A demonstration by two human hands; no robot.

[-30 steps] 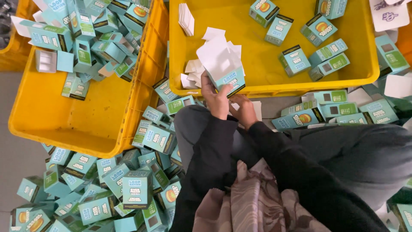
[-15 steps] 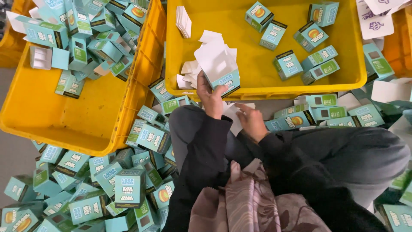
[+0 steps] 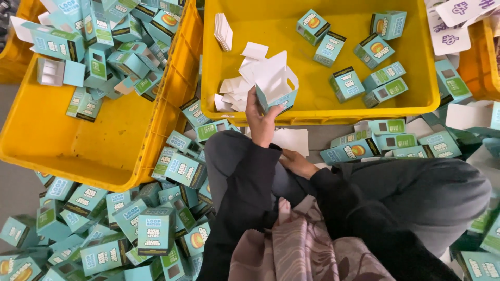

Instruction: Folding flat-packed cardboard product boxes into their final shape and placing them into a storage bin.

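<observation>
While left hand (image 3: 260, 117) grips open teal carton (image 3: 277, 88) | right hand (image 3: 298, 162) loosely open on white sheet (image 3: 291, 140)

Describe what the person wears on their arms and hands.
Both arms are covered to the wrists by long dark, near-black sleeves of plain fabric. The left hand and right hand are bare: no gloves, and no rings, watch or bracelet that I can make out.

Seen from above, a seated person's left hand (image 3: 262, 120) grips an open teal box (image 3: 277, 88) with white flaps over the near edge of a yellow crate (image 3: 317, 112). Their right hand (image 3: 297, 162) rests on white paper (image 3: 291, 140) just below.
</observation>
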